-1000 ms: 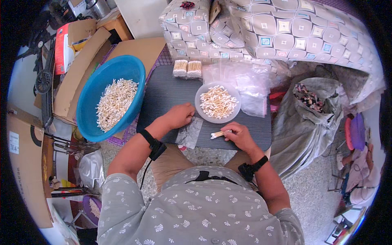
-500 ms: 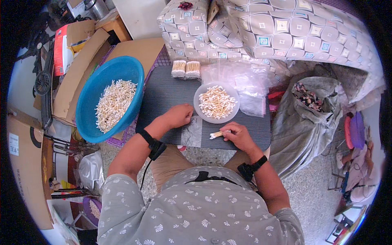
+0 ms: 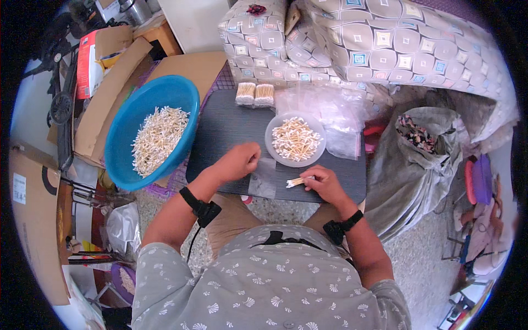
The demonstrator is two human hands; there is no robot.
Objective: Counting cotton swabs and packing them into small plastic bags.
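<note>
Here, right hand pinching swabs, left hand curled (hold unclear), blurred carton label

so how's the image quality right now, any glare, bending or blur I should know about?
Head view: the corners fade to black and the cardboard box at the left looks bowed; head view: whitish sheen on the clear plastic bags blurs their separate outlines; head view: light looks fairly even, but the cotton swabs in the right hand are too small to count.
</note>
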